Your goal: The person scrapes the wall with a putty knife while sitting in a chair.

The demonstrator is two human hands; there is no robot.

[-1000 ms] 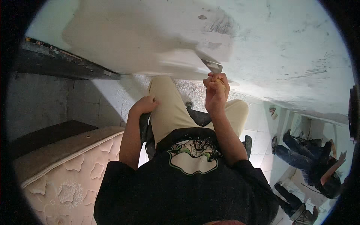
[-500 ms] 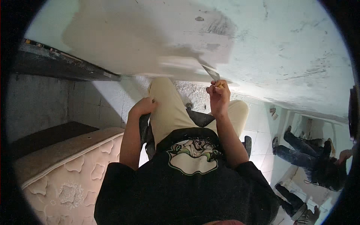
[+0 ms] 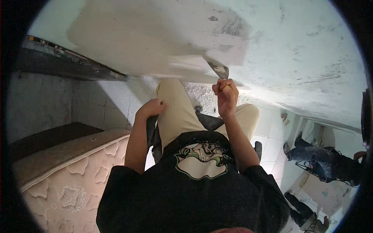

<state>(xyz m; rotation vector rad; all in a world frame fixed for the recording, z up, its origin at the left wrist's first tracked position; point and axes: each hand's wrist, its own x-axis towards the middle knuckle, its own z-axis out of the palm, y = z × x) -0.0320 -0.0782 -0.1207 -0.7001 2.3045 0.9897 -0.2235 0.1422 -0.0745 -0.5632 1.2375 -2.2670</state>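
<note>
My right hand (image 3: 227,96) is closed round the yellowish handle of a putty knife (image 3: 220,70). The triangular metal blade points away from me, its tip by the pale wall, with smears of light filler on its face. A smooth, damp-looking greyish patch (image 3: 128,35) spreads over the wall ahead and left of the blade. My left hand (image 3: 150,108) lies against the left knee of my beige trousers (image 3: 176,105). Its fingers are curled in; whether anything is in them is hidden.
A dark ledge (image 3: 74,64) juts out at the left. Below it stands a quilted pink mattress (image 3: 74,194) with a brown edge. Legs of two people (image 3: 314,159) show at the right, over a tiled floor (image 3: 268,132). The wall has a small dark hole (image 3: 213,18) and scuffs.
The putty knife has turned in my right hand, so its blade face now shows broadly with filler on it. My left hand stays at the knee. One person at the right has shifted.
</note>
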